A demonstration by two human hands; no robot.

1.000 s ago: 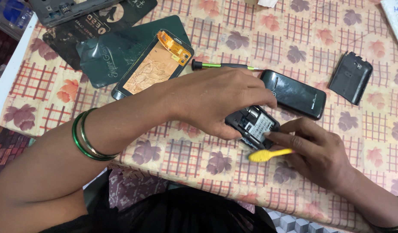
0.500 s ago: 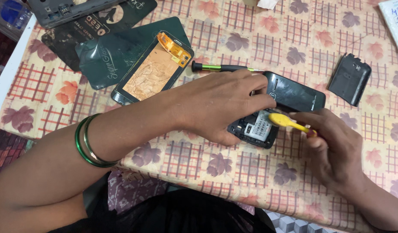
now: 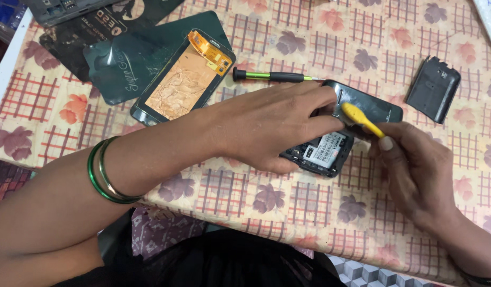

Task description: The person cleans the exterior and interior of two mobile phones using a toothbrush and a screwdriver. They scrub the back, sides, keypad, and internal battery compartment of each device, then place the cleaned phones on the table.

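Observation:
My left hand lies across a small black phone whose back is off, showing a white label inside; the fingers press it to the table. My right hand holds a yellow plastic pry tool, its tip at the phone's upper right edge, close to my left fingertips. A second black phone lies just behind, partly hidden by my fingers. Green bangles circle my left wrist.
A screwdriver with a green and black handle lies behind my left hand. A black back cover rests at the right. A phone screen assembly with an orange flex cable lies on dark plastic packets. A floral checked cloth covers the table.
My right hand has carried the yellow tool from the phone's lower edge up to its upper right edge. My left hand has stayed pressed on the phone.

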